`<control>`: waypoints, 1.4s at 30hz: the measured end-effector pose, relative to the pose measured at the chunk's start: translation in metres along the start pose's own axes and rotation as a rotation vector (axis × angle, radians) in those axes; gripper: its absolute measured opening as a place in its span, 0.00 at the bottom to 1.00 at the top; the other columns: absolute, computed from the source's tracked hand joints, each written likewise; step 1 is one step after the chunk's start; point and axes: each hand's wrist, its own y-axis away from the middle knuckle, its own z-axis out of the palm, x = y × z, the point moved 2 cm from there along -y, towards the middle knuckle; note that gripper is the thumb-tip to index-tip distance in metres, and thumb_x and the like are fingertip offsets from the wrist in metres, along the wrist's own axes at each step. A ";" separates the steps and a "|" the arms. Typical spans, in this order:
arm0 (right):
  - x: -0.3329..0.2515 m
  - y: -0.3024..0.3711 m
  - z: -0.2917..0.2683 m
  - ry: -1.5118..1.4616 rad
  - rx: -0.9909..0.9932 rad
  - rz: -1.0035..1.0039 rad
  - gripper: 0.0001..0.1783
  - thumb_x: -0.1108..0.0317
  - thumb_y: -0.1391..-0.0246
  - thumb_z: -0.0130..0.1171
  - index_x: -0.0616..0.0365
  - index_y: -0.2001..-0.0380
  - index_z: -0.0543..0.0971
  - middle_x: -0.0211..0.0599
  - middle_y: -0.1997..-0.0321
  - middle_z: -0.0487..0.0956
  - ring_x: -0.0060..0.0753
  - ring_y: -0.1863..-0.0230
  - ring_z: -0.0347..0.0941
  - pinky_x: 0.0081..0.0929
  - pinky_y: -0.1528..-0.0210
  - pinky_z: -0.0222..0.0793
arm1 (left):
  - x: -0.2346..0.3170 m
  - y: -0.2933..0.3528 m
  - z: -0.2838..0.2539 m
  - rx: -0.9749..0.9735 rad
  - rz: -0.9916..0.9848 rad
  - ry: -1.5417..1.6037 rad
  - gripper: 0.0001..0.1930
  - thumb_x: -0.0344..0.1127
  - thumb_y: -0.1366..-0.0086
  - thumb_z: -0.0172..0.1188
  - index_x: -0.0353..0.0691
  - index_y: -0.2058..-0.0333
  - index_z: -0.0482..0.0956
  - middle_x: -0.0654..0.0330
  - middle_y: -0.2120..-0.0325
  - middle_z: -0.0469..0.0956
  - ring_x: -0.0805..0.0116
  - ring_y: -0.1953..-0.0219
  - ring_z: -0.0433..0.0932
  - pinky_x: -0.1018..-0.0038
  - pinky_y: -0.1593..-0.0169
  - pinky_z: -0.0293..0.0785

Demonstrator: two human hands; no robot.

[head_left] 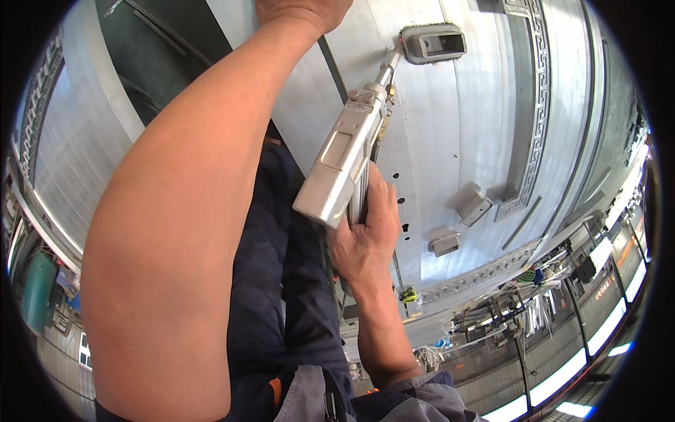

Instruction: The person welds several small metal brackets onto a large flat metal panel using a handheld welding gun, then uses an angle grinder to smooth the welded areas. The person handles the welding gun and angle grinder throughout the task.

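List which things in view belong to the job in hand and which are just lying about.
Seemingly in the job:
silver handheld tool, gripped by the right hand
rounded metal fitting at its tip
metal panel, with two more boxy fittings

Seemingly lying about:
green cylinder
yellow-green object

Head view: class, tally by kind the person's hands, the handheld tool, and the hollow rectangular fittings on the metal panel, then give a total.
Hands, left hand and right hand: 2
Silver handheld power tool: 1
Hollow rectangular metal fittings: 3
Total: 6
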 end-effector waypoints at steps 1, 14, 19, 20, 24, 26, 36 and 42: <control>-0.002 -0.003 0.002 -0.004 0.006 -0.008 0.39 0.72 0.53 0.67 0.57 0.35 0.70 0.51 0.55 0.76 0.55 0.54 0.73 0.45 0.53 0.74 | -0.001 -0.001 0.000 0.004 0.005 0.005 0.39 0.48 0.33 0.56 0.24 0.33 0.60 0.39 0.30 0.57 0.42 0.26 0.51 0.47 0.23 0.43; -0.008 -0.018 0.007 0.043 0.027 -0.002 0.35 0.71 0.52 0.70 0.58 0.40 0.71 0.42 0.52 0.79 0.52 0.53 0.71 0.45 0.54 0.74 | -0.002 -0.002 0.003 0.018 0.016 0.014 0.39 0.48 0.33 0.56 0.24 0.33 0.60 0.39 0.31 0.57 0.42 0.26 0.52 0.47 0.23 0.43; -0.011 -0.019 0.010 0.061 0.032 0.008 0.34 0.69 0.52 0.71 0.58 0.40 0.71 0.42 0.53 0.79 0.52 0.52 0.71 0.45 0.54 0.75 | -0.004 -0.001 0.003 0.027 0.023 -0.005 0.39 0.48 0.33 0.56 0.23 0.33 0.60 0.38 0.31 0.57 0.42 0.26 0.52 0.47 0.23 0.43; -0.010 -0.018 0.010 0.063 0.027 0.012 0.35 0.68 0.52 0.71 0.58 0.40 0.71 0.42 0.53 0.79 0.52 0.52 0.71 0.45 0.54 0.75 | -0.005 -0.001 0.004 0.042 0.027 -0.010 0.38 0.48 0.34 0.57 0.24 0.34 0.60 0.38 0.31 0.57 0.42 0.26 0.52 0.47 0.24 0.44; -0.008 -0.018 0.012 0.082 0.022 0.022 0.36 0.67 0.52 0.72 0.58 0.40 0.71 0.44 0.53 0.78 0.53 0.52 0.71 0.46 0.54 0.75 | -0.005 -0.004 -0.008 -0.008 0.030 0.157 0.38 0.47 0.36 0.59 0.24 0.36 0.63 0.38 0.33 0.61 0.41 0.29 0.56 0.47 0.26 0.49; -0.006 -0.017 0.014 0.087 0.026 0.029 0.36 0.66 0.52 0.72 0.58 0.40 0.70 0.45 0.53 0.78 0.53 0.52 0.71 0.46 0.54 0.75 | -0.002 -0.001 -0.005 0.234 0.090 -0.050 0.36 0.46 0.41 0.63 0.24 0.41 0.68 0.35 0.38 0.67 0.39 0.35 0.65 0.49 0.32 0.59; -0.008 -0.014 0.011 0.102 -0.017 0.043 0.36 0.65 0.53 0.73 0.59 0.40 0.70 0.46 0.52 0.78 0.54 0.51 0.72 0.46 0.55 0.75 | -0.008 -0.002 0.001 0.118 0.039 -0.039 0.38 0.50 0.36 0.58 0.25 0.36 0.65 0.39 0.33 0.61 0.43 0.28 0.57 0.47 0.26 0.49; -0.003 -0.012 0.009 0.090 0.010 0.049 0.35 0.66 0.52 0.72 0.58 0.41 0.71 0.46 0.52 0.78 0.54 0.51 0.72 0.47 0.55 0.75 | -0.003 -0.002 -0.011 -0.097 -0.073 0.187 0.37 0.48 0.37 0.59 0.24 0.37 0.65 0.35 0.37 0.65 0.38 0.33 0.63 0.46 0.29 0.55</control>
